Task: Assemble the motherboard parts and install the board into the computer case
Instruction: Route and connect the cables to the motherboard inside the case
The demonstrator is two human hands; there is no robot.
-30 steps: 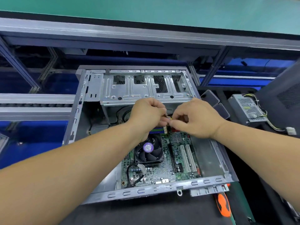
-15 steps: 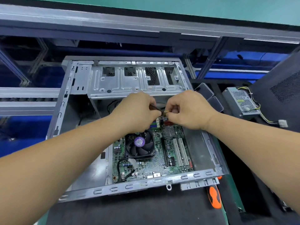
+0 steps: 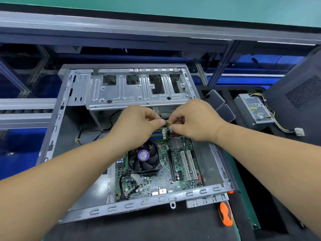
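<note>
Both hands stayed together over motherboard (image 3: 161, 173) far edge; left hand (image 3: 137, 124) and right hand (image 3: 194, 120) pinch small connector (image 3: 168, 122). Case (image 3: 52, 136) on black mat (image 3: 139, 228), green desk (image 3: 243, 202) at right edge.

Head view, looking down, close over case (image 3: 55, 119)

Bright, even overhead light, wide-angle view.
Soft shadows only; mild glare on the metal computer case (image 3: 139, 94). Straight rails bow toward the edges, forearms stretch at the bottom corners. Slightly soft throughout, small board detail smeared.
</note>
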